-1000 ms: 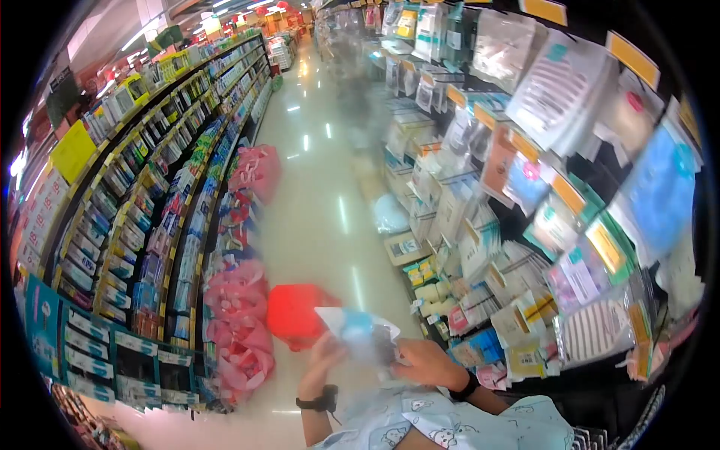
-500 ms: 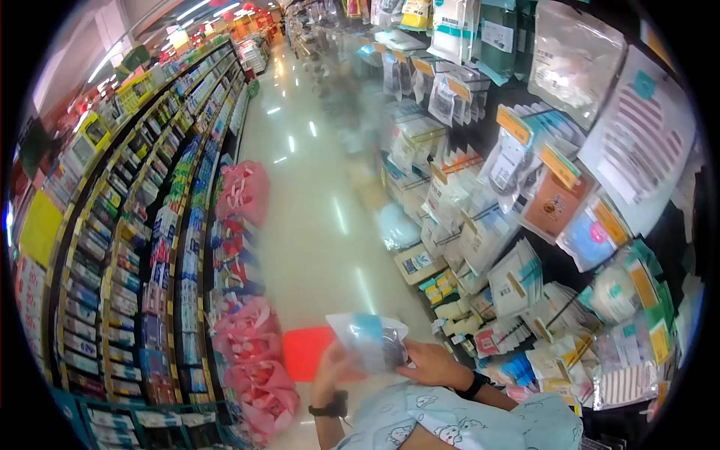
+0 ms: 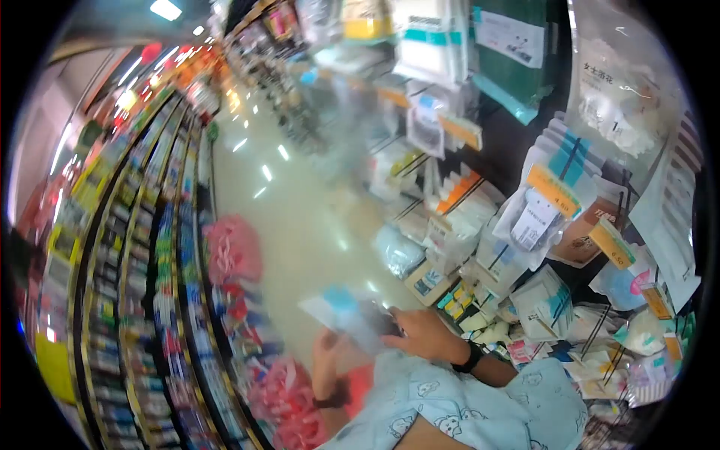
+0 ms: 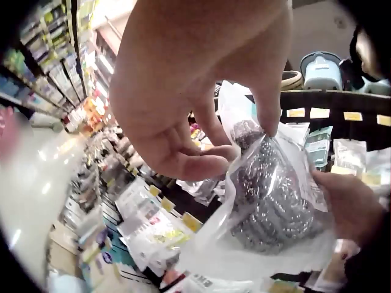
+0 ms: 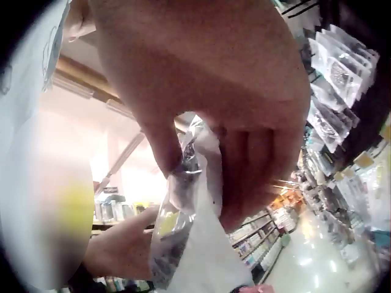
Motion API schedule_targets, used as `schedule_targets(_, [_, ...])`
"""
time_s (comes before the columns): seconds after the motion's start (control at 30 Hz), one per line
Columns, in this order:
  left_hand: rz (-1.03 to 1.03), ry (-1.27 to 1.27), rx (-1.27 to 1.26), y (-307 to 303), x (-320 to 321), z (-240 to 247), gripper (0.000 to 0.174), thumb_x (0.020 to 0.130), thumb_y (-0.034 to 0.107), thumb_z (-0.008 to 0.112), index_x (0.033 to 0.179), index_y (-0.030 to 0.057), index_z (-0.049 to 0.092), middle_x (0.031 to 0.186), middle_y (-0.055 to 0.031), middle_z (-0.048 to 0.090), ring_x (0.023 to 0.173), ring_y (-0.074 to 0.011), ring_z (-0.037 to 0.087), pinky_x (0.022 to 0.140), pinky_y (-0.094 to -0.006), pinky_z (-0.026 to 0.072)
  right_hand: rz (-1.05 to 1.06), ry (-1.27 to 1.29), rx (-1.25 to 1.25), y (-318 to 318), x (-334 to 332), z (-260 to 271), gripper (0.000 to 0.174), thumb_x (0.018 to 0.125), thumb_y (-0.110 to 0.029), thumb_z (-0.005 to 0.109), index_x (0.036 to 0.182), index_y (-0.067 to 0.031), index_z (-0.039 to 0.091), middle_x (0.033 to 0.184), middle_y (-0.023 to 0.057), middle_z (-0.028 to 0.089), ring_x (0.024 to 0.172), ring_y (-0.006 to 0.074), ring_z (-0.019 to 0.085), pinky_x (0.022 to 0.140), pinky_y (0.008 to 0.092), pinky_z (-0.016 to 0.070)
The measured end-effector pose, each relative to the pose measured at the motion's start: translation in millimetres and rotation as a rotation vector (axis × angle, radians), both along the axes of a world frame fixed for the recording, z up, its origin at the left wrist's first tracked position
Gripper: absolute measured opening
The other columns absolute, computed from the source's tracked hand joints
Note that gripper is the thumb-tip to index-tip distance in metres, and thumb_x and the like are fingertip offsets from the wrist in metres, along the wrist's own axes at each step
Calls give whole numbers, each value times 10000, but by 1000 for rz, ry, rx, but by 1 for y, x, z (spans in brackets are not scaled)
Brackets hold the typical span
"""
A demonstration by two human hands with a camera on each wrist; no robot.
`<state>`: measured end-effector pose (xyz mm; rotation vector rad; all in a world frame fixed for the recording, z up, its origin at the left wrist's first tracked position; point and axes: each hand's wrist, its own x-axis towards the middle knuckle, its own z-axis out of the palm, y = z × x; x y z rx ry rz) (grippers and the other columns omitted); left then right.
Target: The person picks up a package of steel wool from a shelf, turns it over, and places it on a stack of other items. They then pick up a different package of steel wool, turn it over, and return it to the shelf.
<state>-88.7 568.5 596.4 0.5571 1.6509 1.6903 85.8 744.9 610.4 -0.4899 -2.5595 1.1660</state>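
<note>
Between my two hands, low in the head view, is a clear plastic packet [image 3: 352,315] with a blue patch near its top. Through its film in the left wrist view show dark grey, shiny, ridged contents [image 4: 269,201]. My left hand [image 3: 327,365] pinches one edge of the packet, thumb and fingers on either side of it. The opposite edge is gripped by my right hand [image 3: 427,337], whose thumb lies on one face and fingers on the other in the right wrist view. A dark band [image 3: 471,357] circles the right wrist.
Hanging packets [image 3: 540,217] with orange price tags crowd the rack close on my right. Stocked shelves [image 3: 142,247] line the left, with pink bags [image 3: 234,247] along their foot. A shiny aisle floor [image 3: 300,225] runs between. Something red [image 3: 361,386] shows beside my left wrist.
The head view has swung and tilted, bringing the right-hand rack larger and nearer. The red basket has slipped mostly behind my left arm and clothing. Both hands keep hold of the packet.
</note>
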Motion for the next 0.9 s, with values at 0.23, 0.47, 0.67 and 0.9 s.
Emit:
schedule_targets(0.23, [-512, 40, -37, 157, -59, -2, 451, 887, 129, 733, 1307, 9, 621, 1024, -4, 671, 889, -111, 591, 782, -270, 453, -484, -24, -302, 62, 10, -5, 657, 902, -425, 738, 1348, 30, 576, 940, 234, 698, 836, 382, 697, 765, 432, 541])
schedule_targets(0.47, [-954, -39, 139, 327, -76, 48, 503, 861, 55, 761, 1334, -9, 600, 1204, -67, 695, 1116, -171, 642, 970, -335, 504, -988, 241, -216, 112, -7, 26, 597, 882, -295, 778, 1333, 43, 582, 1205, 244, 693, 1104, 401, 665, 983, 400, 498])
schedule_targets(0.67, [-1130, -2, 323, 396, -84, 67, 601, 820, 31, 786, 1387, 24, 584, 1215, -56, 682, 1070, -161, 626, 943, -338, 493, -1204, 160, 142, 134, -25, 44, 522, 863, -250, 802, 1223, 76, 609, 1034, 224, 703, 948, 373, 683, 845, 412, 512])
schedule_targets(0.9, [-1365, -184, 285, 440, -76, 64, 689, 838, 56, 804, 1443, -27, 485, 1363, -107, 612, 1258, -218, 587, 1091, -362, 443, -1548, 372, 187, 134, -57, 55, 487, 849, -383, 809, 1102, -2, 643, 894, 195, 655, 811, 387, 657, 702, 434, 512])
